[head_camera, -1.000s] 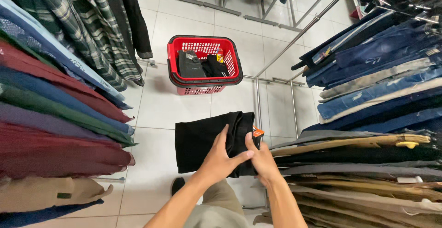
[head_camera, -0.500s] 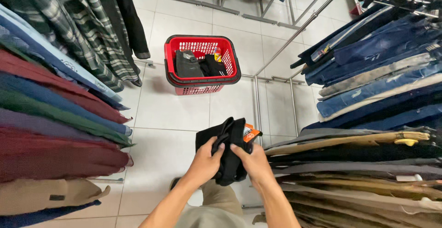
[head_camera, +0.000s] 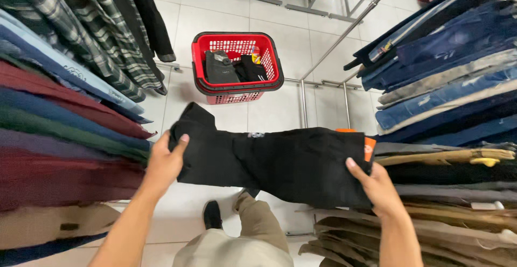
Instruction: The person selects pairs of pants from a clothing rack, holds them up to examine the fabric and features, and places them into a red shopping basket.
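Bright, even light is falling from overhead, probably from ceiling fixtures outside the view; the glossy white floor tiles (head_camera: pixel 226 19) are throwing back a soft sheen without hard glare; a faint shadow is sitting under the red plastic mesh basket (head_camera: pixel 237 65). The wide lens is bending the chrome clothes rail (head_camera: pixel 344 30) and the hanging clothes outward near the edges. Most of the view is staying sharp; the black folded garment (head_camera: pixel 280 162) is swallowing detail in its dark cloth; the forearms along the bottom edge are looking slightly soft.
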